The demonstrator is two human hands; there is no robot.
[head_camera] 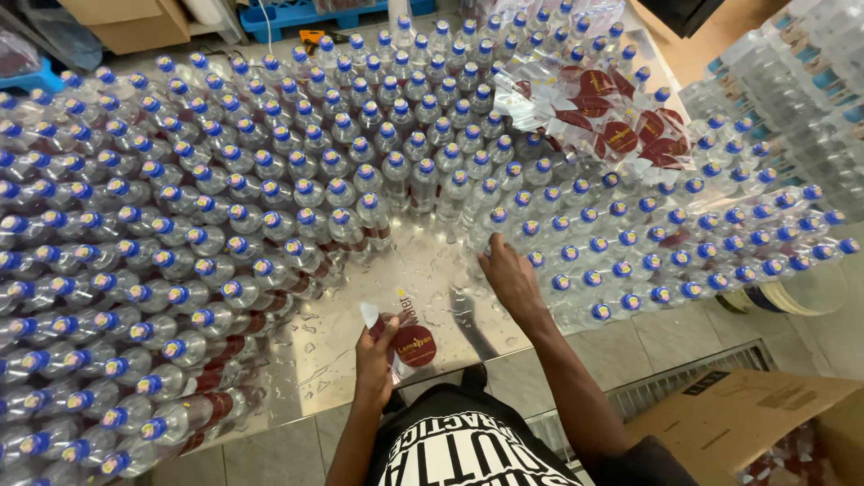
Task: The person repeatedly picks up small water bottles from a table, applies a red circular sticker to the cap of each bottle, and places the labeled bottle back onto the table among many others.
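Here my left hand (pixel 376 346) grips a clear label strip with a dark red round mark (pixel 409 340) over the wet steel table (pixel 342 360). My right hand (pixel 508 274) lies open, fingers spread, touching blue-capped clear bottles (pixel 576 270) crowding the table just beside it.

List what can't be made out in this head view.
- Left hand: its fingers hide part of the clear label.
- Right hand: fingertips lost among the bottles.
- Cardboard box: cut off by the bottom-right corner of the frame.
- Table: mostly covered by bottles.
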